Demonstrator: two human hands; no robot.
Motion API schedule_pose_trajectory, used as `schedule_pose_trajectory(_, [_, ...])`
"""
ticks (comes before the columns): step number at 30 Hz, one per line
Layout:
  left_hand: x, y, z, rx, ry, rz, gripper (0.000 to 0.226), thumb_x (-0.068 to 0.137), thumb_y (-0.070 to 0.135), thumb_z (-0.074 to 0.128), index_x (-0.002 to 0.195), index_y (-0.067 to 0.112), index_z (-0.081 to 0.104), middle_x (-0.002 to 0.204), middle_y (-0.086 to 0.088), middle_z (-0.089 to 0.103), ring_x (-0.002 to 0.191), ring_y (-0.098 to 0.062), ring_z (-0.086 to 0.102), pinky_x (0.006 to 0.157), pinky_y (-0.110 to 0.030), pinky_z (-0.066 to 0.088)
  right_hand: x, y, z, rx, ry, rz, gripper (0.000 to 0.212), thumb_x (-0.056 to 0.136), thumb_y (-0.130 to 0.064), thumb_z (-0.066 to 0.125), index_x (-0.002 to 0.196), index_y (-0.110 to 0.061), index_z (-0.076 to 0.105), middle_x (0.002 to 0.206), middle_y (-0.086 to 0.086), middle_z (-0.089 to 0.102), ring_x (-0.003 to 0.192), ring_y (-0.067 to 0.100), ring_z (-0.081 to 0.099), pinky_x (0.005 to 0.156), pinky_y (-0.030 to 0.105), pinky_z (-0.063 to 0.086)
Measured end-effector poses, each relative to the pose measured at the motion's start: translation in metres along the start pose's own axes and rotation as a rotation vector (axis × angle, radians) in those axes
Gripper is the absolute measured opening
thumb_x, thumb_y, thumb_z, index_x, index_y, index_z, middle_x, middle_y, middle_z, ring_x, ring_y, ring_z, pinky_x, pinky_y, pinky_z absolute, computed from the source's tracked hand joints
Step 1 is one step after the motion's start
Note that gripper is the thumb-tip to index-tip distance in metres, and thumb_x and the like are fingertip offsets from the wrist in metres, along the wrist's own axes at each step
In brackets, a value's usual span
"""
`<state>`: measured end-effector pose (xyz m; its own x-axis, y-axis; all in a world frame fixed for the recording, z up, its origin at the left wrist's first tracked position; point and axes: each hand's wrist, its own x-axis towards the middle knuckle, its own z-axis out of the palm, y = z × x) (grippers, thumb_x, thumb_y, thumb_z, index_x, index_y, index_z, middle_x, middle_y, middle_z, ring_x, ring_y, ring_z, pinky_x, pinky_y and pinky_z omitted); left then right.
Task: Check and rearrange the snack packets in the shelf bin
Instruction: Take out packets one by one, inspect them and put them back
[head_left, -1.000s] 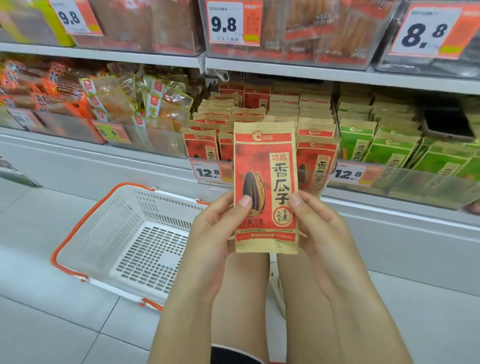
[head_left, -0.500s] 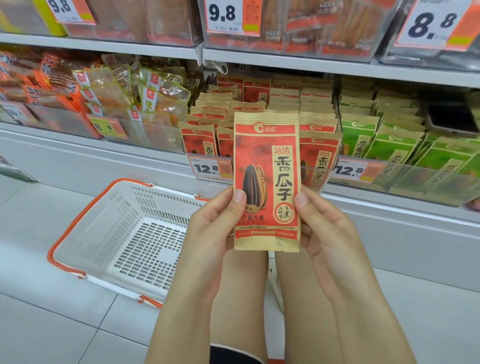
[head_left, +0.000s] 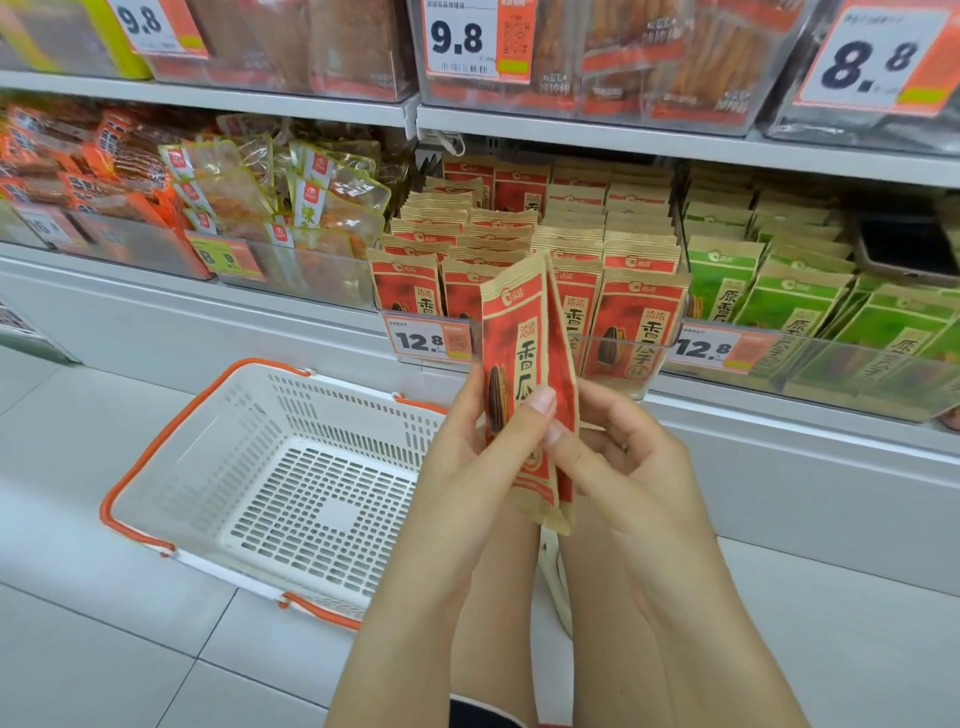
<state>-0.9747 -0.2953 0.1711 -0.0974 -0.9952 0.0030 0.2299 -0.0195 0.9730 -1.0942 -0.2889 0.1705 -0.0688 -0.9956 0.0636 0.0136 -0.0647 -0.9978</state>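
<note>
Head view of a shop aisle: the left hand (head_left: 470, 457) and the right hand (head_left: 618, 457) are together holding a red sunflower-seed packet (head_left: 524, 395) upright in front of the shelf bin (head_left: 618, 358), with the packet turned partly edge-on so that its printed face is angling toward the left. The left hand is pinching the packet, its thumb lying across the printed face and its fingers curling behind the left edge; the right hand is gripping the packet's right side, fingers curled, with its thumb tip meeting the lower face. The packet is hanging clear of the bin, just in front of its transparent front wall. Inside the bin, rows of matching red packets (head_left: 639, 322) are standing upright, filling it toward the back. A price label reading 12.8 (head_left: 428, 340) is sitting on the bin's front at the left. To the right, green packets (head_left: 727, 280) are occupying the neighbouring bin. A white shopping basket (head_left: 156, 467) with orange handles is resting on the tiled floor (head_left: 104, 649) to the left of the person's arms.
</note>
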Motion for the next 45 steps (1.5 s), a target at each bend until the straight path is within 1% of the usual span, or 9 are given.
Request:
schedule_pose_trajectory(6, [0.001,0.002,-0.003,-0.004,0.026,-0.024,0.045,0.084,0.037,0.058,0.125,0.020,0.064,0.109,0.008,0.074,0.102,-0.006,0.068,0.090,-0.023,0.054,0.002,-0.012,-0.002,0.077,-0.104,0.016,0.024,0.082,-0.031,0.060,0.103,-0.033,0.073,0.101,-0.006,0.074,0.095,0.012,0.069,0.076,0.026,0.053])
schedule_pose_trajectory(10, [0.000,0.002,-0.001,-0.026,0.020,-0.015,0.039,0.087,0.038,0.065,0.121,0.020,0.067,0.093,0.015,0.072,0.091,-0.001,0.067,0.078,-0.014,0.050,0.026,-0.032,0.007,0.078,0.045,0.053,0.030,0.079,-0.045,0.068,0.091,-0.018,0.074,0.090,0.002,0.075,0.086,0.015,0.069,0.076,0.032,0.053])
schedule_pose_trajectory(17, [-0.001,-0.003,-0.003,0.009,-0.017,0.027,0.045,0.084,0.035,0.054,0.127,0.030,0.064,0.112,0.018,0.072,0.108,0.000,0.065,0.091,-0.015,0.050,0.051,-0.051,0.015,0.080,0.117,-0.015,0.017,0.087,-0.022,0.067,0.075,-0.010,0.069,0.073,0.014,0.064,0.065,0.021,0.058,0.061,0.031,0.049])
schedule_pose_trajectory(25, [0.000,-0.002,-0.004,0.016,-0.090,-0.017,0.052,0.085,0.039,0.053,0.131,0.018,0.062,0.093,0.018,0.067,0.089,-0.010,0.061,0.087,-0.016,0.048,0.048,-0.047,0.021,0.171,0.123,0.030,0.018,0.089,-0.020,0.064,0.079,-0.006,0.069,0.072,0.016,0.065,0.063,0.025,0.058,0.048,0.023,0.046])
schedule_pose_trajectory(29, [0.000,-0.003,-0.003,-0.010,-0.097,-0.049,0.050,0.087,0.037,0.054,0.130,0.011,0.061,0.080,-0.003,0.057,0.076,-0.023,0.051,0.082,-0.039,0.054,0.049,-0.046,0.022,0.179,0.119,0.025,0.018,0.089,-0.019,0.064,0.077,-0.007,0.068,0.073,0.017,0.063,0.063,0.025,0.056,0.046,0.022,0.044])
schedule_pose_trajectory(32, [0.002,-0.004,-0.007,-0.017,-0.093,-0.105,0.046,0.085,0.036,0.059,0.122,0.009,0.062,0.079,0.010,0.063,0.073,-0.006,0.058,0.067,-0.020,0.048,0.049,-0.044,0.020,0.128,0.132,0.019,0.020,0.089,-0.023,0.065,0.075,-0.009,0.067,0.069,0.013,0.062,0.058,0.019,0.054,0.044,0.018,0.038])
schedule_pose_trajectory(37, [0.012,0.000,-0.009,-0.070,0.056,-0.094,0.072,0.068,0.057,0.069,0.125,0.013,0.062,0.089,0.001,0.067,0.081,-0.014,0.063,0.069,-0.027,0.052,0.036,-0.038,0.013,0.053,0.040,0.052,0.026,0.083,-0.037,0.063,0.081,-0.013,0.072,0.071,-0.002,0.071,0.059,0.004,0.057,0.046,0.015,0.038])
schedule_pose_trajectory(41, [0.022,0.009,-0.009,-0.142,0.172,-0.082,0.059,0.080,0.051,0.073,0.121,0.011,0.061,0.090,0.001,0.071,0.078,-0.011,0.068,0.065,-0.024,0.054,0.021,-0.023,0.008,-0.018,-0.029,0.088,0.028,0.070,-0.054,0.072,0.075,-0.026,0.074,0.076,-0.005,0.072,0.066,0.005,0.060,0.060,0.022,0.041])
schedule_pose_trajectory(45, [0.024,0.010,-0.008,-0.156,0.265,-0.052,0.065,0.072,0.047,0.063,0.122,0.007,0.061,0.086,0.001,0.062,0.068,-0.005,0.062,0.064,-0.022,0.056,0.013,-0.014,0.001,-0.094,-0.102,0.059,0.028,0.065,-0.058,0.074,0.073,-0.031,0.072,0.072,-0.008,0.072,0.066,0.002,0.063,0.057,0.011,0.041])
